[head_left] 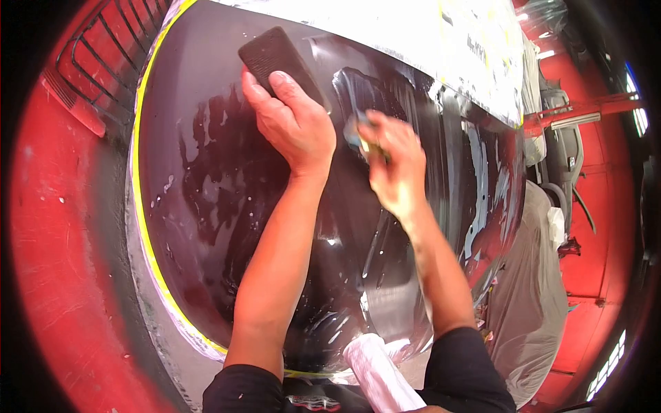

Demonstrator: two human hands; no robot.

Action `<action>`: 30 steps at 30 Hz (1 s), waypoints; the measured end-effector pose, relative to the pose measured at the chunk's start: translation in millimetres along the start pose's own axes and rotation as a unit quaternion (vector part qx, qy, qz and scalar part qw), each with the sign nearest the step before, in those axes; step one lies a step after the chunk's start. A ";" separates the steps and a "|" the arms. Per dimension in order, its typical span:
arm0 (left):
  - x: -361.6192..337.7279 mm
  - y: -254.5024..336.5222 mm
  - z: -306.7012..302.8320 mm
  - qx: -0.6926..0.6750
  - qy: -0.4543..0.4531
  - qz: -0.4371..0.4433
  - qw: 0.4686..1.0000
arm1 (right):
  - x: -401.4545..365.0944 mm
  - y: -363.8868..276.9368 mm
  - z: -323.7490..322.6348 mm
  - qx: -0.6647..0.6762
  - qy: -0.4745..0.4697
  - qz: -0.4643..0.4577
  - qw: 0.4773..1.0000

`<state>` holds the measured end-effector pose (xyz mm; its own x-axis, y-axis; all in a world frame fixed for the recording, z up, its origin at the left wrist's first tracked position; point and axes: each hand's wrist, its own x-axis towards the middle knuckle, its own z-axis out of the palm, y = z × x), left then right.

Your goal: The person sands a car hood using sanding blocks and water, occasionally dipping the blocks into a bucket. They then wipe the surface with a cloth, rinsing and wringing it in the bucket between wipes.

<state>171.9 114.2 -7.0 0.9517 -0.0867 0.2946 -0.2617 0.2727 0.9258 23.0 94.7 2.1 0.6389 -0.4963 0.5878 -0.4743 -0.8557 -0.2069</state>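
Note:
A dark, wet car panel [275, 227] with streaks of water lies in front of me, edged on the left with yellow masking tape [136, 158]. My left hand [292, 124] is closed on a dark rectangular sanding block [275, 58], which rests on the panel's upper part. Just to the right, my right hand [398, 155] grips a small bluish and yellow-green piece [355, 132] over the wet surface. Blur and my fingers hide what kind of thing it is. A pale streak of liquid runs on the panel beside it.
White printed masking sheet [461, 34] covers the area past the panel's upper edge. A grey cover [530, 310] drapes something at the right. Near my body is a pale pink roll-shaped thing [375, 365]. Black metal bars [103, 48] stand at upper left, by the red floor [62, 227].

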 end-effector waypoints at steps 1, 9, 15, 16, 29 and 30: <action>-1.8 -1.5 -0.3 0.021 0.016 0.024 0.999 | 21.6 16.3 16.8 0.030 0.033 -0.025 0.999; -2.7 9.9 -2.7 0.007 -0.009 -0.019 1.000 | -38.3 -5.7 -16.7 0.027 -0.012 0.019 0.999; 0.4 0.6 -2.6 0.062 0.002 -0.010 0.998 | 73.1 30.1 33.8 0.043 0.011 -0.012 0.999; 0.9 -0.1 -2.9 0.063 0.002 -0.007 0.998 | 67.0 29.4 31.0 0.044 0.006 -0.010 0.999; 2.4 -5.7 -2.7 0.042 -0.008 0.014 0.999 | 31.1 47.0 14.4 0.103 0.010 0.001 0.995; 1.8 -2.5 1.1 0.038 -0.017 0.019 0.999 | 4.6 42.4 1.4 0.085 0.024 -0.005 0.996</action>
<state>174.1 112.3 -8.5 0.9349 -0.1105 0.3374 -0.3109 0.2038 0.9283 6.7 56.0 -5.1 0.6106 -0.4842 0.6266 -0.3560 -0.8747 -0.3291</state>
